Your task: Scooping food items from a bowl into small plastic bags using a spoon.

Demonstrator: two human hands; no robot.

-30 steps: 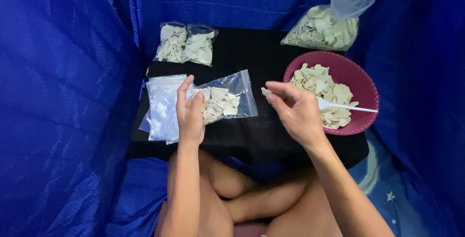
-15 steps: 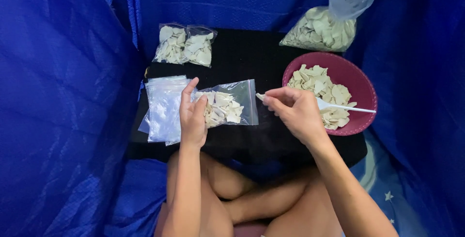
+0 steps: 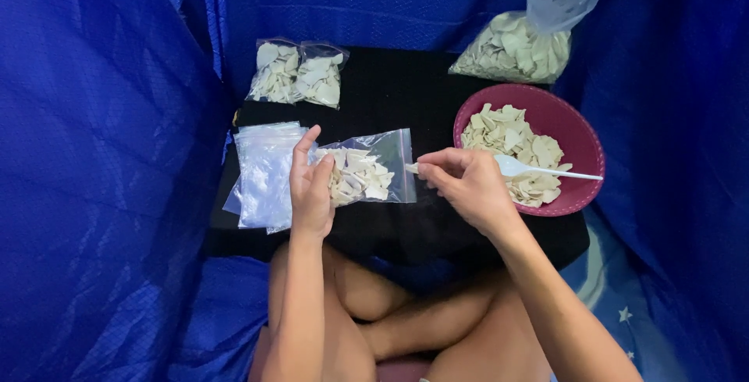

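Observation:
My left hand (image 3: 310, 188) grips the left end of a small clear zip bag (image 3: 373, 173) partly filled with pale, flat chips, lying on a black board (image 3: 390, 93). My right hand (image 3: 466, 185) pinches one pale chip (image 3: 411, 168) right at the bag's right edge. Behind that hand a maroon bowl (image 3: 581, 136) holds more of the chips, with a white plastic spoon (image 3: 546, 170) resting in it.
Two filled small bags (image 3: 298, 74) lie at the board's far left. A stack of empty clear bags (image 3: 264, 173) sits under my left hand. A large bag of chips (image 3: 511, 50) stands behind the bowl. Blue cloth (image 3: 101, 156) surrounds everything; my crossed legs are below.
My right hand has moved left from the bowl to the bag's right edge, carrying a chip. The left hand has kept its hold on the bag.

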